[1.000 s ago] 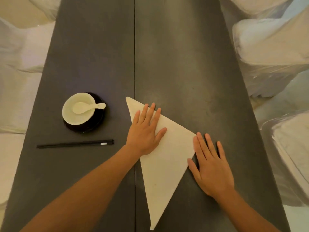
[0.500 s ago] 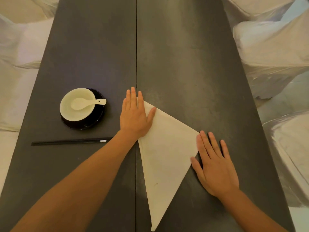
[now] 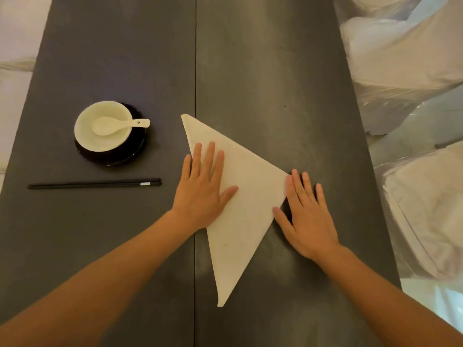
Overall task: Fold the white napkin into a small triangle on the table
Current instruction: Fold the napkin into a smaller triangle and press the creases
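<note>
The white napkin (image 3: 240, 204) lies flat on the dark table (image 3: 275, 83) as a large triangle, one tip far left, one tip near me, one corner at the right. My left hand (image 3: 203, 191) presses flat on its left part with straight, spread fingers. My right hand (image 3: 308, 216) lies flat on the table beside the napkin's right corner, its thumb and index finger touching the edge there.
A white bowl (image 3: 86, 131) with a white spoon (image 3: 117, 125) sits on a black saucer (image 3: 135, 149) at the left. Black chopsticks (image 3: 95, 184) lie in front of it. Plastic-covered chairs (image 3: 400, 58) line the table's right side.
My left hand slid from the napkin's far tip back toward me along its left part. My right hand stayed at the right corner.
</note>
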The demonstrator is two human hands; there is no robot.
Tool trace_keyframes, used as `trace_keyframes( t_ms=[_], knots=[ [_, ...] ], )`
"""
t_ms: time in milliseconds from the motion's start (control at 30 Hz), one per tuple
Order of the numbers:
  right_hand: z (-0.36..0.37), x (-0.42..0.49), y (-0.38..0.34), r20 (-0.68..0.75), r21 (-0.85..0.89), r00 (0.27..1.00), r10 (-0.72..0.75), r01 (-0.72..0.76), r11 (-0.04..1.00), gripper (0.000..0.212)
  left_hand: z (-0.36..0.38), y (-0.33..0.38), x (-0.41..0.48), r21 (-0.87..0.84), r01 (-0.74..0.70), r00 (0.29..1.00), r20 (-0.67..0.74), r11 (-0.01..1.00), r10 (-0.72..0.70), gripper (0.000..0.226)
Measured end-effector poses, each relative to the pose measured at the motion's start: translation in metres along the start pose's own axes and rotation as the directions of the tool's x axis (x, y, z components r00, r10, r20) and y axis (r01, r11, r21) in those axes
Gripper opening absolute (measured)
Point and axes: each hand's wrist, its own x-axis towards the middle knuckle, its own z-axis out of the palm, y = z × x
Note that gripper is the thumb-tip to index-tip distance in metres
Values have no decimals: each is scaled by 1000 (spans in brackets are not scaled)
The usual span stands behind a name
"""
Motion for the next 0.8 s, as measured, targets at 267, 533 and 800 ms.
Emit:
trace_keyframes(
  t_ms=[267,533,800],
  knots=[
    [1,35,-76,-10,-1,968,-251,251,968,65,13,18,-52,-7,-62,998,-5,998,62,82],
    [9,56,-74,-78,-68,972,-222,217,974,62,14,27,-47,-50,-56,998,-26,997,55,79],
    [5,51,-37,-82,-79,989,-121,115,990,62,16,52,-22,-47,-162,987,-19,986,161,79]
  ],
)
